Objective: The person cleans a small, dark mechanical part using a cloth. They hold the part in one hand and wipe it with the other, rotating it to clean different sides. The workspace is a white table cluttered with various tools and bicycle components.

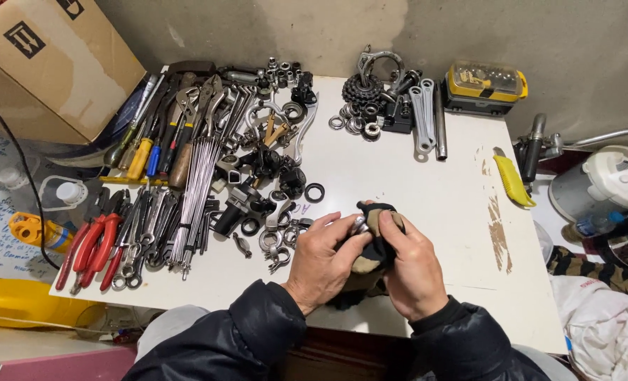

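Both your hands grip the dark rag [377, 247], left hand [324, 259] pinching a small metal part [360, 224] inside it, right hand [412, 264] wrapped around. Rub with firm thumb pressure, keeping it over the tabletop [398, 169].

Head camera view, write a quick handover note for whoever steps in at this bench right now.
Left hand: closed on a small metal part, wrapped in a dark rag.
Right hand: closed on the rag, thumb pressing it against the part.
Both are over the near edge of the white table.
Done: the part is off the table and in the rag.
Left: more rings and clamps lie beside the left hand; sprockets and cranks at the back; pliers far left; yellow knife right.
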